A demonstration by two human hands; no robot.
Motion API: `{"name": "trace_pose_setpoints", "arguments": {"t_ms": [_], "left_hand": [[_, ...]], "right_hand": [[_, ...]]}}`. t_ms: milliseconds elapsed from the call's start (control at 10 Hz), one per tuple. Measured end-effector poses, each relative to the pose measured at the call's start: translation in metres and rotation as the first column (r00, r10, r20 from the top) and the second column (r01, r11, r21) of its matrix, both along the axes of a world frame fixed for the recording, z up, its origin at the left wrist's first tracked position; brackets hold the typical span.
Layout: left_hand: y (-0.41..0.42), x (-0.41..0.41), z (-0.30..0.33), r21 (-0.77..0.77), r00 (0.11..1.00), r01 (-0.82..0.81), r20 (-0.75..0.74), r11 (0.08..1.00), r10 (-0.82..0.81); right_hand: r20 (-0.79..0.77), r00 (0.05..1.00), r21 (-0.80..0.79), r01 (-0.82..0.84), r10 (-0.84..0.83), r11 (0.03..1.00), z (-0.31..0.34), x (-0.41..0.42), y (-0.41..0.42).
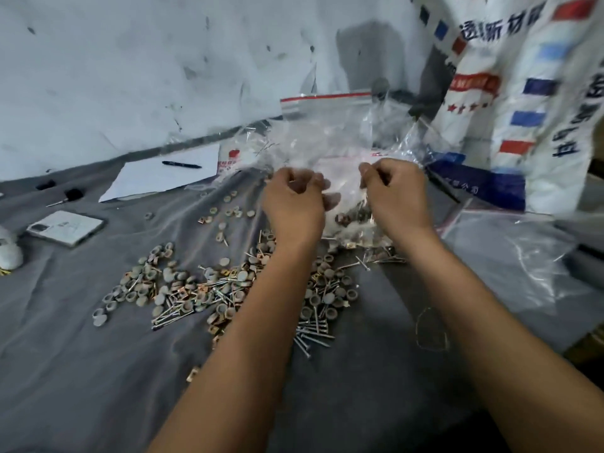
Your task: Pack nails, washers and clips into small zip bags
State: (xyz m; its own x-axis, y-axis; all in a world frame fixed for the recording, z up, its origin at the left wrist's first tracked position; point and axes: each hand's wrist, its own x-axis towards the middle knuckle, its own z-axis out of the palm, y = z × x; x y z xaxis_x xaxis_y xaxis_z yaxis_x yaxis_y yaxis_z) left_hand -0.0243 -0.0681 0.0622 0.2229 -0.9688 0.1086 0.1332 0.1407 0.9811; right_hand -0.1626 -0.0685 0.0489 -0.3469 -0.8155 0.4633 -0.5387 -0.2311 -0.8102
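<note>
Far left on the grey cloth over the tabletop (65,371) sits a phone (67,227), w/ a paper sheet (163,173) and a pen (181,164) behind it. Prob parked there so they stay out of the work zone.

Next over, the loose stock: washers (143,282) in a spread on the left, nails (312,335) in a rough heap nearer us, small brass-coloured clips (205,219) scattered thru the mix. It's all laid flat on the cloth, within reach of both arms, so we can pick by type w/o digging.

Centre: our left hand (294,204) has its fingers curled in, pinching the top edge of a small zip bag (346,204). Bag already holds a few pieces at the bottom, approx. below our hands and resting on the cloth. We hold it by the mouth so the weight hangs low and the opening is ours to work.

Our right hand (397,194) mirrors it, fingers curled and pinching the other end of the same edge. Looks like we're either pressing the seal or pulling it apart; can't tell which, the plastic is blurred.

Behind the hands, a pile of clear bags (327,125), one w/ a red zip strip. Right, a flat empty bag (500,253) and a printed woven sack (523,103), prob bulk supply.
</note>
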Motion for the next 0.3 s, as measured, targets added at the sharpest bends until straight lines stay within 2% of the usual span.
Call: {"name": "trace_pose_setpoints", "arguments": {"t_ms": [100,200,300], "left_hand": [[-0.009,-0.012,-0.015,0.000,0.952,-0.159,0.264,0.987,0.153],[-0.004,-0.012,-0.030,-0.069,0.879,-0.214,0.421,0.974,0.223],[0.005,-0.003,-0.039,-0.119,0.841,-0.217,0.482,0.969,0.247]], "right_hand": [[-0.293,0.940,0.086,0.207,-0.174,0.975,-0.013,-0.021,-0.021],[-0.440,0.881,0.200,0.282,-0.172,0.938,-0.036,-0.033,-0.030],[-0.293,0.941,0.234,0.241,-0.168,0.942,-0.045,-0.039,-0.034]]}}
